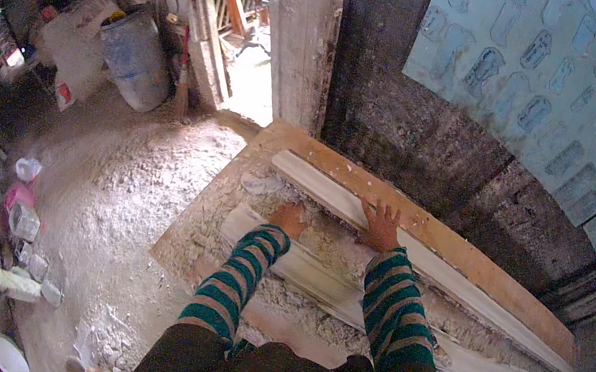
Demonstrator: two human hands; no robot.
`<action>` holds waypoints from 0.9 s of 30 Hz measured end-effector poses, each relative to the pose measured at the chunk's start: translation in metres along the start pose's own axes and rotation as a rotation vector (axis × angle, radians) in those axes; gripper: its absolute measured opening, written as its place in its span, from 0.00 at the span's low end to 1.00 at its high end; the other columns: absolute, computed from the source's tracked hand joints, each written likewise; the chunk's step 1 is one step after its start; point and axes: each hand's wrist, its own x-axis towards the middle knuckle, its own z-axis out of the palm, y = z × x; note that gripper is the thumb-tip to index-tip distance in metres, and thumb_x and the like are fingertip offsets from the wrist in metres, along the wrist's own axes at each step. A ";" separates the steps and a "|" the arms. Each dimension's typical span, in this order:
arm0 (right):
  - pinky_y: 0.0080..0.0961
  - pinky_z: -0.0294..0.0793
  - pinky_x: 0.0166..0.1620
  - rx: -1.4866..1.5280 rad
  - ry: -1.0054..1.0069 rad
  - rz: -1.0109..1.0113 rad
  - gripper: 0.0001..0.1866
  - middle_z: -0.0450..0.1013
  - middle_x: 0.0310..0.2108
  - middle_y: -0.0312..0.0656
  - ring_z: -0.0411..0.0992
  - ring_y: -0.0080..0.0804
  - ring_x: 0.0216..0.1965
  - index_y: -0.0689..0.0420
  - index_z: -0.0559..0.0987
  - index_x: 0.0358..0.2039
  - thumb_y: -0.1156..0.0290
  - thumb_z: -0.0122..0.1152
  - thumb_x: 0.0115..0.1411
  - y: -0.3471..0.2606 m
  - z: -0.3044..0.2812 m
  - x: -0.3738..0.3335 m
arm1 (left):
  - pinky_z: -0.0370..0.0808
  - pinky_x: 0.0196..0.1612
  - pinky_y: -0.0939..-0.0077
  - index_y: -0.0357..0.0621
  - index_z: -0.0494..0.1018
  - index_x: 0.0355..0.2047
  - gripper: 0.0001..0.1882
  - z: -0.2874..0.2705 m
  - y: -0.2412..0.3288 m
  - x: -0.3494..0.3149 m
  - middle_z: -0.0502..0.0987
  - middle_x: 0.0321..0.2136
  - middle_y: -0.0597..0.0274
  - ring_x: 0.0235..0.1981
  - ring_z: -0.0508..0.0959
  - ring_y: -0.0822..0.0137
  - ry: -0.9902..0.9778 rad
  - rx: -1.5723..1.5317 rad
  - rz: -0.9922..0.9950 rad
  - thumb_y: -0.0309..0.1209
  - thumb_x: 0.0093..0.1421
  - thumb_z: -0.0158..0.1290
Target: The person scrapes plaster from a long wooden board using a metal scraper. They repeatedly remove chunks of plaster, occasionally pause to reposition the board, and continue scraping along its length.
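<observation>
A long cream-white moulding strip [458,274] runs diagonally along the far side of a wooden board [419,222]. My right hand [380,228] rests on it with the fingers spread. Nearer to me, a second, wider pale moulding [325,280] lies roughly parallel, partly covered by my forearms. My left hand [290,219] is set down between the two strips, on a surface strewn with whitish crumbs. Its fingers appear stretched out and partly foreshortened, with no object visible in them. Striped green sleeves cover both forearms.
White powder and lumps cover the floor [148,176] on the left. A blue barrel [136,62] stands near the bright doorway [250,74]. Bags and containers [24,221] line the far left. A light-blue panel [509,72] with moulded shapes leans against the dark wall at right.
</observation>
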 end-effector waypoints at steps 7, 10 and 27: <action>0.63 0.38 0.57 0.065 -0.323 -0.049 0.59 0.58 0.55 0.49 0.57 0.47 0.56 0.37 0.42 0.62 0.61 0.71 0.34 0.002 -0.019 0.028 | 0.61 0.52 0.53 0.41 0.64 0.48 0.31 0.011 0.018 0.019 0.61 0.49 0.48 0.53 0.61 0.52 0.089 0.051 -0.245 0.47 0.49 0.54; 0.63 0.38 0.57 0.069 -0.347 -0.088 0.60 0.59 0.54 0.50 0.57 0.47 0.56 0.37 0.41 0.62 0.62 0.71 0.33 0.010 -0.016 0.034 | 0.59 0.53 0.52 0.40 0.65 0.47 0.31 0.015 0.013 0.026 0.60 0.50 0.48 0.54 0.60 0.51 0.071 -0.028 -0.237 0.46 0.48 0.56; 0.64 0.36 0.56 0.267 -0.518 -0.047 0.60 0.56 0.56 0.50 0.54 0.51 0.57 0.38 0.37 0.63 0.62 0.68 0.34 0.019 -0.026 0.062 | 0.64 0.52 0.60 0.31 0.56 0.49 0.37 0.061 -0.032 0.072 0.66 0.43 0.44 0.48 0.66 0.51 0.119 -0.784 -0.279 0.32 0.42 0.62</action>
